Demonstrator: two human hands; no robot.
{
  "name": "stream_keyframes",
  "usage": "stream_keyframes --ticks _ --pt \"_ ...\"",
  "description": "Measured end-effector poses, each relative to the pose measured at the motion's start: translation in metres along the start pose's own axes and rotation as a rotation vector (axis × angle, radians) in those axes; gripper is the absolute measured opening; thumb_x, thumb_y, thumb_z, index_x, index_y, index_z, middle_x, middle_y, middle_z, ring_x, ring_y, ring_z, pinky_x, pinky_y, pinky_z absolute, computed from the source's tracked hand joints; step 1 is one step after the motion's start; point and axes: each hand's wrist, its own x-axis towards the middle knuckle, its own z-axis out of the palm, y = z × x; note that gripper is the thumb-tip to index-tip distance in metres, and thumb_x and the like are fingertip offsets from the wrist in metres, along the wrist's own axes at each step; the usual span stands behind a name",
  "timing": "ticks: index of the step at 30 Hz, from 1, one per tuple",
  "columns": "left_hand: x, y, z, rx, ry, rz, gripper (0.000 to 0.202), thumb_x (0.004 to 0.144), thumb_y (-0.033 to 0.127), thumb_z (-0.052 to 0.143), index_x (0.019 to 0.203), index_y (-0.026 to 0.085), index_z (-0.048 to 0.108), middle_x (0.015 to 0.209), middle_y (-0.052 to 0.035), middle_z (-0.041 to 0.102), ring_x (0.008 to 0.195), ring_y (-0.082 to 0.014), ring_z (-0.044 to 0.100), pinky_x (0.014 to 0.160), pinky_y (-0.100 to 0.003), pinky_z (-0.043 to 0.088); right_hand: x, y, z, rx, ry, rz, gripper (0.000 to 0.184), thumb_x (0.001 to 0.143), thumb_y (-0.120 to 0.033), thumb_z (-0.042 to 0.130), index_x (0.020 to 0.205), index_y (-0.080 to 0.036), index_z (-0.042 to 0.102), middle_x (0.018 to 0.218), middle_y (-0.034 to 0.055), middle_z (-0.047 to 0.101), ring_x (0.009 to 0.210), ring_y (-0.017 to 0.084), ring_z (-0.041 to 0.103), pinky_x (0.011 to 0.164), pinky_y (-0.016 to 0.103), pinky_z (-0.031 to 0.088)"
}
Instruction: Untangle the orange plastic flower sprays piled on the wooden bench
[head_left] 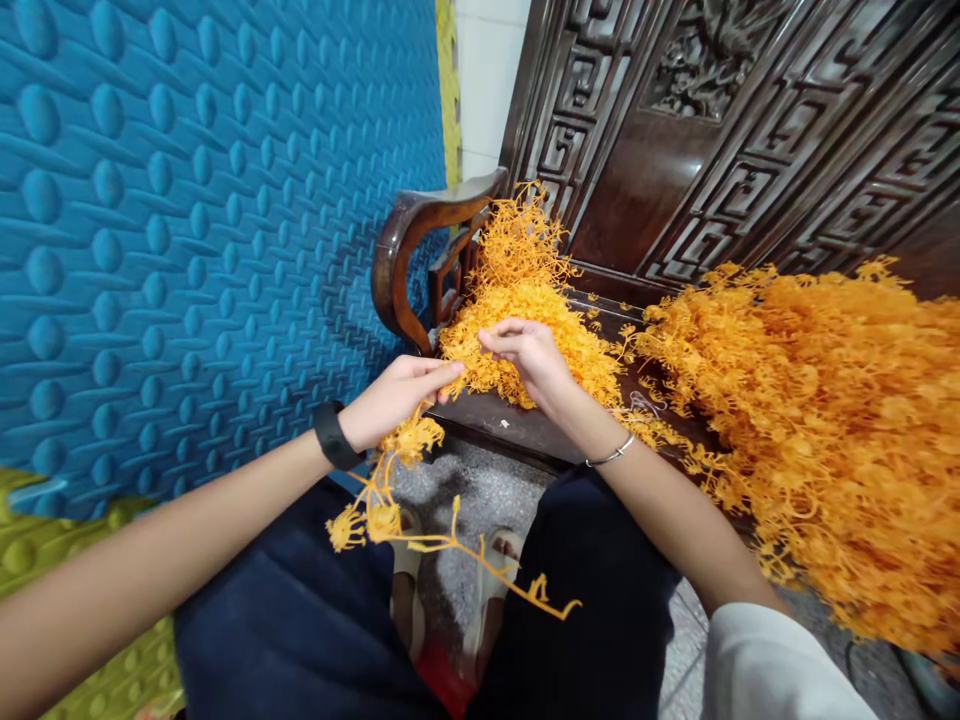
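My left hand (394,398) is closed on a bunch of orange plastic sprigs (390,500) that hangs down over my lap, its stems trailing to the right. My right hand (529,360) reaches into a small heap of the same orange sprigs (525,300) on the dark wooden bench seat (510,425), fingers pinched on a piece at the heap's near edge. Both hands meet at the front left of the heap. A black band sits on my left wrist and a thin metal bangle on my right.
A much larger pile of orange sprigs (832,420) fills the right side of the bench. The carved dark wooden bench back (720,130) rises behind, with a curved armrest (409,250) at left. A blue padded mat (187,220) stands at left. My dark-trousered legs are below.
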Motion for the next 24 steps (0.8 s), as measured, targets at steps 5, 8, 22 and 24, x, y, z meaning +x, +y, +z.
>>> stream_keyframes --ticks 5,8,22,24 --pt "0.006 -0.004 0.005 -0.089 0.078 -0.010 0.038 0.079 0.043 0.053 0.055 0.016 0.044 0.045 0.0064 0.034 0.042 -0.0044 0.027 0.044 -0.021 0.018 0.009 0.000 0.005 -0.055 0.164 -0.203 0.015 0.057 -0.019 0.070 0.053 -0.016 0.056 0.058 -0.0034 0.056 0.059 0.009 0.050 0.066 0.028 0.041" --pt "0.014 -0.005 0.005 -0.131 0.089 -0.014 0.038 0.077 0.045 0.054 0.054 0.017 0.041 0.043 0.0072 0.033 0.040 -0.0044 0.026 0.043 -0.022 0.017 0.015 0.001 0.010 -0.061 0.224 -0.258 0.015 0.058 -0.016 0.068 0.053 -0.016 0.054 0.057 -0.0044 0.054 0.059 0.009 0.049 0.066 0.027 0.041" --pt "-0.033 0.004 0.027 -0.067 -0.207 0.014 0.040 0.083 0.045 0.048 0.055 0.016 0.046 0.050 0.0055 0.039 0.044 -0.0053 0.030 0.044 -0.021 0.022 0.073 -0.007 -0.103 -0.391 0.697 -0.460 0.012 0.062 -0.018 0.064 0.061 -0.017 0.053 0.063 -0.0019 0.055 0.062 0.012 0.052 0.065 0.029 0.044" --pt "-0.039 0.006 0.027 -0.035 -0.275 -0.011 0.039 0.083 0.045 0.048 0.059 0.016 0.049 0.050 0.0060 0.039 0.042 -0.0052 0.030 0.042 -0.021 0.021 0.069 -0.001 -0.117 -0.497 0.542 -0.423 0.017 0.059 -0.022 0.068 0.067 -0.017 0.054 0.065 -0.0012 0.057 0.061 0.012 0.052 0.064 0.029 0.044"
